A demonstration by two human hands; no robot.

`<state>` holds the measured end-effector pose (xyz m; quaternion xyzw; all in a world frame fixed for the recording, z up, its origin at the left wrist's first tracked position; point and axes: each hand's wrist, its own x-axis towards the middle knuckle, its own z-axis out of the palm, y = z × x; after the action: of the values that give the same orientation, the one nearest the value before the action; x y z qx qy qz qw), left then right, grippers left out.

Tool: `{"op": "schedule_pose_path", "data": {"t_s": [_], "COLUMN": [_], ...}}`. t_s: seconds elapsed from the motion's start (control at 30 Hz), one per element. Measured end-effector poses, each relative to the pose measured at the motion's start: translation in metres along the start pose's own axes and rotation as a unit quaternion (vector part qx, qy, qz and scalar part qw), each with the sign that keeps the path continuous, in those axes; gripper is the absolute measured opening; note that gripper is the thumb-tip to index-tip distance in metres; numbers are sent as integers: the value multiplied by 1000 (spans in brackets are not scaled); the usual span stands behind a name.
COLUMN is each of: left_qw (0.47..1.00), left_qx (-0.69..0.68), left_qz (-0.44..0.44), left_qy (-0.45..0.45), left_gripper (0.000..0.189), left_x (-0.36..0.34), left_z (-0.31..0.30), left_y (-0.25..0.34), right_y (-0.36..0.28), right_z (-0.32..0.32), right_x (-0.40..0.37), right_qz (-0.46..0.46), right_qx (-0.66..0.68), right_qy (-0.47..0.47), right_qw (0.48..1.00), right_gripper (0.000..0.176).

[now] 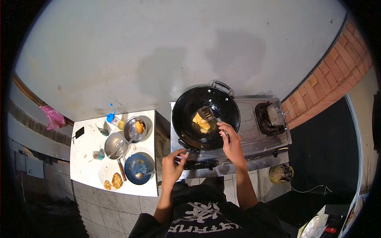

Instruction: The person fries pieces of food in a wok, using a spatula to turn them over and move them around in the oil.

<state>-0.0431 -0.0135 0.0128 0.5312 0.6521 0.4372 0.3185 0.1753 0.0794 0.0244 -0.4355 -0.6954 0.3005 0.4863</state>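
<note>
My right hand (232,144) is closed round the handle of a slotted spatula (206,114). The spatula's dark head touches a yellow, battered piece of fried food (201,122) in shallow oil. A large black wok (184,107) with two loop handles holds the food and sits on the left side of the stove (248,142). My left hand (173,163) is beside the wok's near handle (188,146), thumb and fingers curled together. Whether those fingers touch the handle or pinch something small cannot be made out.
On a white table (89,154) at left are a steel bowl (129,123) with fried food, a saucepan (113,143), a blue bowl (133,174) with a spoon, fried pieces (117,180), a blue-capped bottle (113,118) and a phone (79,132). A second burner (266,119) is at right.
</note>
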Motion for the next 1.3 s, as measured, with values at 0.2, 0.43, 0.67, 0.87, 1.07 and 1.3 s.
{"op": "schedule_pose_path", "data": {"t_s": [0.2,0.43,0.67,0.87,1.07,1.3], "left_qw": [1000,999,997,995,997,998], "left_qx": [10,-3,43,26,1,39], "left_qz": [9,-11,7,11,-43,-40], "left_qy": [10,35,70,91,59,20], "left_gripper": [21,23,21,20,18,22], "left_x": [-1,-1,0,0,3,13], "left_z": [6,12,17,24,24,22], "left_y": [2,8,13,6,20,22], "right_y": [6,5,7,20,17,15], "right_z": [-3,-13,-13,-9,-18,-21], "right_x": [-2,1,16,21,18,13], "right_qz": [-44,-13,-15,-64,-74,-76], "right_qx": [-28,-4,0,-11,-18,-21], "right_qy": [5,13,18,8,-10,7], "right_qw": [999,1000,1000,998,997,997], "right_gripper": [19,14,15,14,12,14]}}
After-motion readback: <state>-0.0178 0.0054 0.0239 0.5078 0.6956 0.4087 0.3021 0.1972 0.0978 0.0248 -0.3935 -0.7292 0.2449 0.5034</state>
